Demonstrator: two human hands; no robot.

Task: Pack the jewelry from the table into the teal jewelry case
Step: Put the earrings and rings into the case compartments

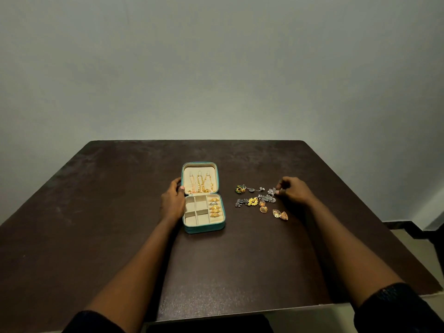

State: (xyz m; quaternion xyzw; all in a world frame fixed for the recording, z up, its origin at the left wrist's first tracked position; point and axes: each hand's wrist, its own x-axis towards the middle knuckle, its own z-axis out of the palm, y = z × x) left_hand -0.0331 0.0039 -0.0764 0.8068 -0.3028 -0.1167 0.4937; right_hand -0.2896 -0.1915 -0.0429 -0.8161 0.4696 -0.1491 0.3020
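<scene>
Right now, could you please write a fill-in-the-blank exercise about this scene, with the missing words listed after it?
The teal jewelry case lies ____ on the table.
The left hand grips the case's ____ side.
The right hand pinches an earring of ____ colour.
The gold rings sit in the case's ____ column.
Missing words: open, left, silver, right.

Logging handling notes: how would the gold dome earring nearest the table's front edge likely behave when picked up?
The gold dome earring lies on its side; its rounded shape may roll if nudged. Its openwork looks thin, so probably light and somewhat delicate. Being small, it likely needs a fingertip pinch.
</scene>
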